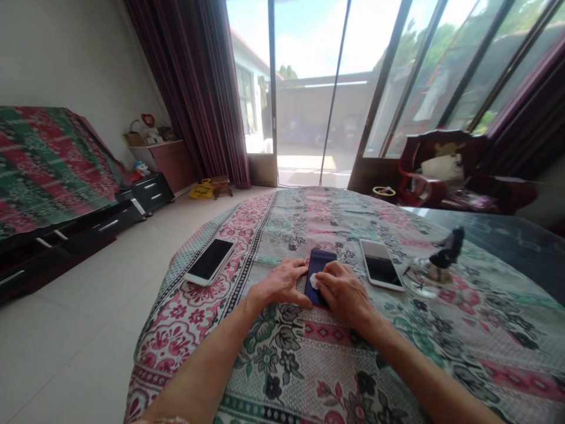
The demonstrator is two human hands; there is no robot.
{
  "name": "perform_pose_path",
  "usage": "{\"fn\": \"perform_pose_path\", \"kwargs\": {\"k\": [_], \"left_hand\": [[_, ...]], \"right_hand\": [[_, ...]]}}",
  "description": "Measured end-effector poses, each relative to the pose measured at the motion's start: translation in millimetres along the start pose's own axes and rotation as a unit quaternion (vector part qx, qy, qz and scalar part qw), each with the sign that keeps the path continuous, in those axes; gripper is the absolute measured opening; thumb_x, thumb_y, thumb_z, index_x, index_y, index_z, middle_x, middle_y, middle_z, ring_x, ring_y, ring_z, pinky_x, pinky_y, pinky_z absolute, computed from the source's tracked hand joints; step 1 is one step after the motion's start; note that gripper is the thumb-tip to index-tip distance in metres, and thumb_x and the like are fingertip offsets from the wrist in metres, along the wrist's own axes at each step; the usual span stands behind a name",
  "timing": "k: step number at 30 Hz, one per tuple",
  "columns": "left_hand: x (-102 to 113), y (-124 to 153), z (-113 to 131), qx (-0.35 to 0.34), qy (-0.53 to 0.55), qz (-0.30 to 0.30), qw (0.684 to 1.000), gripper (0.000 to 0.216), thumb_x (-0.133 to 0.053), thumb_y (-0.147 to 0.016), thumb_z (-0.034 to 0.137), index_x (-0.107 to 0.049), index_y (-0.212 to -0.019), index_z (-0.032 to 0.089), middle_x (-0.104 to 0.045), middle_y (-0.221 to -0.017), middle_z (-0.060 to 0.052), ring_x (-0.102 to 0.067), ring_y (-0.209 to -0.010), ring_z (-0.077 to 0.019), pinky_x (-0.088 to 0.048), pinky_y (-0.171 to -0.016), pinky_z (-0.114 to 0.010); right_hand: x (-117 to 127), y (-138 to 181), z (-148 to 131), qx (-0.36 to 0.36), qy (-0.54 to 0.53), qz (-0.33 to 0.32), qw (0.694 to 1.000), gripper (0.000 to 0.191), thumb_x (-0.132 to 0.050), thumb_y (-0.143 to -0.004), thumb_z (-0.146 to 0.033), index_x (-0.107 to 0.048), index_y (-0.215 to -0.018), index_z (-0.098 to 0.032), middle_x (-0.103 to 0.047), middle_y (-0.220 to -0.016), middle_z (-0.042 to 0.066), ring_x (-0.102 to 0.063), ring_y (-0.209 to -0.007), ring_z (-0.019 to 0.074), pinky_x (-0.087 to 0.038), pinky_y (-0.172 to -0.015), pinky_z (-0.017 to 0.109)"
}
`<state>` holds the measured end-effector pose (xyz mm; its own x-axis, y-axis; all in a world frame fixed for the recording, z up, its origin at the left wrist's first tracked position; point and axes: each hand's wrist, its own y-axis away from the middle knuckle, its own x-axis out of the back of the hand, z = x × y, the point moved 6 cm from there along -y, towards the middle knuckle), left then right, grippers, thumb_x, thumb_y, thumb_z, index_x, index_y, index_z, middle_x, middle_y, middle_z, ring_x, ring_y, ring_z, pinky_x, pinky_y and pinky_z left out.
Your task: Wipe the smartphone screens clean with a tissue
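A dark blue smartphone (323,258) with a reddish edge lies flat on the patterned tablecloth in front of me. My left hand (285,282) holds it along the left side, with the thumb at the lower left corner and fingertips at the upper left edge. Bunched in the fingers of my right hand (346,291) is a small white tissue (313,281), pressed against the phone's screen. Part of the phone is hidden under that hand. A white phone (382,266) lies just to the right, another white phone (210,262) further to the left, both with dark screens up.
A clear spray bottle (426,277) with a black nozzle is on the right of the round table, whose floral tablecloth (273,365) has slight wrinkles. Beyond are a wooden armchair (441,171), a dark table surface (498,235), glass doors, curtains and a cloth-covered item at left.
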<state>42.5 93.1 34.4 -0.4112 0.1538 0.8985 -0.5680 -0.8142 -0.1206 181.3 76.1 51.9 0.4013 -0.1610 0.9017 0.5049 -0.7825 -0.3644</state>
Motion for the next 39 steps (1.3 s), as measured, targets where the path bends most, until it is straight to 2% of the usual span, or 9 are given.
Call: {"fn": "perform_pose_path", "kwargs": {"k": [5,14,17,20,25,31,35,39], "left_hand": [[2,1,-2,0.001,0.002,-0.014,1.0,0.081,-0.078,-0.057,0.055,-0.053,-0.127,0.022,-0.047,-0.136,-0.009,-0.041,-0.125,-0.0322,-0.035,-0.105,-0.042],[2,2,0,-0.007,-0.001,-0.028,1.0,0.077,-0.078,-0.061,0.051,-0.053,-0.127,0.021,-0.045,-0.137,-0.009,-0.04,-0.127,-0.0321,-0.035,-0.105,-0.041],[1,2,-1,-0.007,-0.001,-0.028,1.0,0.076,-0.077,-0.061,0.05,-0.053,-0.126,0.02,-0.045,-0.137,-0.01,-0.039,-0.127,-0.0325,-0.036,-0.104,-0.041],[0,2,-2,-0.001,-0.001,-0.028,1.0,0.073,-0.077,-0.061,0.05,-0.054,-0.125,0.022,-0.046,-0.137,-0.009,-0.039,-0.126,-0.0325,-0.035,-0.104,-0.042],[1,2,-2,0.0,0.001,-0.025,1.0,0.075,-0.077,-0.061,0.051,-0.053,-0.126,0.022,-0.045,-0.138,-0.009,-0.039,-0.127,-0.0325,-0.036,-0.103,-0.041],[1,1,-3,0.004,0.011,-0.026,1.0,0.073,-0.077,-0.06,0.051,-0.054,-0.126,0.027,-0.045,-0.139,-0.006,-0.04,-0.125,-0.0322,-0.036,-0.102,-0.041],[1,0,-2,0.0,0.008,-0.021,1.0,0.074,-0.077,-0.06,0.051,-0.055,-0.125,0.025,-0.045,-0.138,-0.007,-0.042,-0.123,-0.0326,-0.037,-0.102,-0.042],[0,0,-2,-0.007,0.003,-0.016,1.0,0.073,-0.078,-0.059,0.05,-0.056,-0.124,0.023,-0.048,-0.134,-0.008,-0.043,-0.122,-0.0327,-0.037,-0.102,-0.042]], "right_hand": [[-3,-2,0,-0.002,0.019,-0.023,1.0,0.026,-0.042,-0.094,-0.028,-0.068,-0.091,-0.022,-0.054,-0.089,0.006,-0.05,-0.086,0.0175,-0.04,-0.08,0.029],[-4,3,-16,0.063,0.012,-0.082,0.995,0.027,-0.043,-0.094,-0.023,-0.066,-0.08,-0.02,-0.055,-0.086,0.005,-0.05,-0.08,0.0158,-0.038,-0.075,0.027],[-6,2,-18,0.066,0.017,-0.083,0.994,0.028,-0.043,-0.094,-0.022,-0.067,-0.081,-0.02,-0.055,-0.086,0.005,-0.049,-0.08,0.0157,-0.037,-0.075,0.028],[-10,-9,-9,0.05,0.027,-0.061,0.996,0.028,-0.041,-0.095,-0.024,-0.067,-0.084,-0.02,-0.055,-0.088,0.006,-0.049,-0.081,0.0161,-0.037,-0.075,0.027],[-19,-43,22,0.006,0.051,-0.032,0.998,0.029,-0.041,-0.095,-0.025,-0.066,-0.082,-0.019,-0.056,-0.086,0.006,-0.051,-0.083,0.0162,-0.038,-0.076,0.026],[-22,-74,44,-0.049,0.1,-0.031,0.993,0.03,-0.041,-0.095,-0.027,-0.067,-0.083,-0.019,-0.058,-0.087,0.007,-0.054,-0.08,0.016,-0.037,-0.073,0.025],[-19,-66,32,-0.024,0.104,-0.037,0.994,0.03,-0.04,-0.095,-0.027,-0.066,-0.083,-0.019,-0.057,-0.088,0.007,-0.053,-0.082,0.0164,-0.036,-0.074,0.025],[-15,-38,9,0.024,0.081,-0.052,0.995,0.029,-0.04,-0.096,-0.026,-0.065,-0.084,-0.019,-0.055,-0.087,0.006,-0.049,-0.08,0.0158,-0.036,-0.074,0.026]]}}
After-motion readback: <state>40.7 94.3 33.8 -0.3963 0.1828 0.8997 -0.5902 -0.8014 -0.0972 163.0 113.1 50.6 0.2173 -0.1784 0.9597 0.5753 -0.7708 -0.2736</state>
